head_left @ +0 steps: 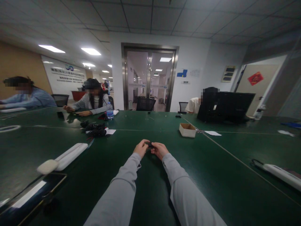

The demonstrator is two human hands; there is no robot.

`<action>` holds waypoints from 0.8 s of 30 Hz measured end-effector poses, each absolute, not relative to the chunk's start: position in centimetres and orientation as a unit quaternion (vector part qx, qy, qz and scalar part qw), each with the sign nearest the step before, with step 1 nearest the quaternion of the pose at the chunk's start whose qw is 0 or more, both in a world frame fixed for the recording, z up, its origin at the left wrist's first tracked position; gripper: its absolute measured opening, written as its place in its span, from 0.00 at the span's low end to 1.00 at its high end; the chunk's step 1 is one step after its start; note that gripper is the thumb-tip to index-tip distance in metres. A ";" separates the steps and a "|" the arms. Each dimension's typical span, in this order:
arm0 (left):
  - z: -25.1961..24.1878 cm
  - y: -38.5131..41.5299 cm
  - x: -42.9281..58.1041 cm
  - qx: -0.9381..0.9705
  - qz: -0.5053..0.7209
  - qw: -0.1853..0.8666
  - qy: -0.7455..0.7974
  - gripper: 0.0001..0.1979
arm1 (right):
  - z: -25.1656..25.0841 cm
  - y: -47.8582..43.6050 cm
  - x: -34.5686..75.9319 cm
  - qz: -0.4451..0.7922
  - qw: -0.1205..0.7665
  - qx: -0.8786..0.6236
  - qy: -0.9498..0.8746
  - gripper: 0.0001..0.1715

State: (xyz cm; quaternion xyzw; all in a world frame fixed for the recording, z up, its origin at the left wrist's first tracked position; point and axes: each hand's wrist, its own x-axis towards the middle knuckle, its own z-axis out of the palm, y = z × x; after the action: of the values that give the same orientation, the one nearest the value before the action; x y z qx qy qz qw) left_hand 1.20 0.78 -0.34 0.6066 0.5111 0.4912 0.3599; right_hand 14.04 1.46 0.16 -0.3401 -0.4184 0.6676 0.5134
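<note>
Both my arms, in light grey sleeves, reach forward over a green table. Between my hands is a small dark object, mostly covered by fingers, so its kind cannot be made out. My left hand grips its left end, with thumb and fingers bent around it. From the other side, my right hand pinches the right end, its other fingers curled below. The object is held just above or on the tabletop; which one I cannot tell.
An open cardboard box sits ahead to the right. Dark cables or straps lie ahead left, before a water bottle. A long white device and a phone lie at left. Several people sit across; a monitor stands right.
</note>
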 end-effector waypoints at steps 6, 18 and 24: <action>-0.5 0.7 1.1 0.609 0.502 0.356 0.501 0.13 | 0.4 1.3 14.1 0.667 0.508 -0.342 -0.424 0.05; -0.5 0.8 1.1 0.606 0.490 0.389 0.491 0.14 | 0.7 1.0 14.1 0.665 0.504 -0.344 -0.431 0.05; -0.3 0.6 1.0 0.598 0.503 0.392 0.485 0.13 | 0.7 1.0 14.1 0.670 0.506 -0.342 -0.422 0.04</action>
State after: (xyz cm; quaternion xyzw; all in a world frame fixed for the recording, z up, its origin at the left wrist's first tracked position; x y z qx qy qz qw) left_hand 1.03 0.65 -0.27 0.5980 0.4853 0.5030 0.3923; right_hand 14.09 0.96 0.75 -0.3420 -0.4225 0.6697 0.5060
